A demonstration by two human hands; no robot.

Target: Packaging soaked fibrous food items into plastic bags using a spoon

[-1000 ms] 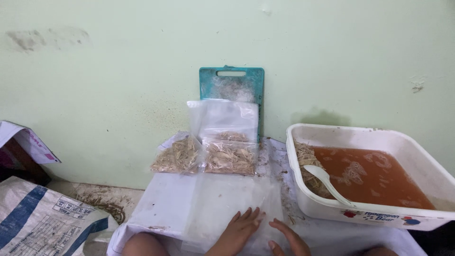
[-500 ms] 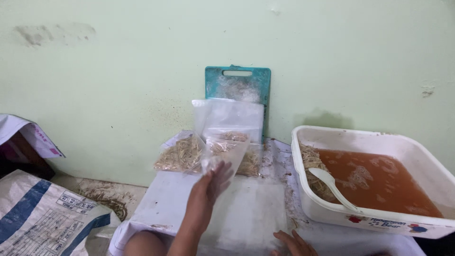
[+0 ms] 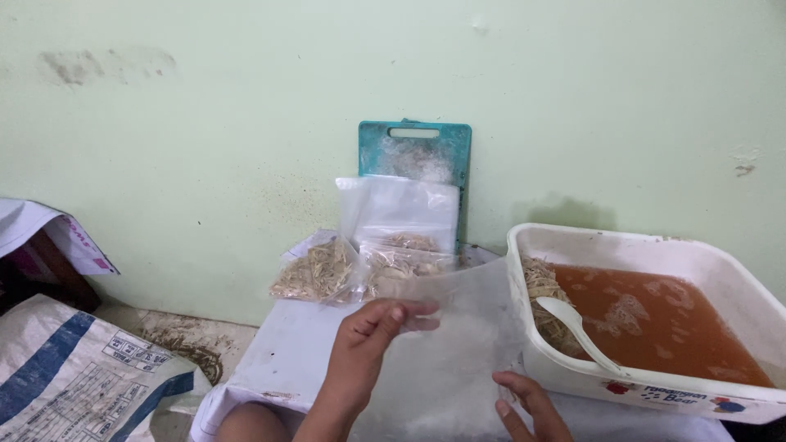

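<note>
Left hand (image 3: 372, 331) pinching empty plastic bag (image 3: 458, 327) by top edge, lifted clear of desk (image 3: 278, 352). Right hand (image 3: 524, 405) loosely steadying bottom corner. Filled bags (image 3: 360, 266) propped far against wall.

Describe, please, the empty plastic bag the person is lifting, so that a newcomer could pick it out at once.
Start at the teal cutting board leaning on the pale green wall, then come down past the filled bags in front of it. The empty clear bag is held up just left of the white tub, pinched by the left hand, the right hand at its lower edge. Unlike its neighbours, it holds nothing.
</note>
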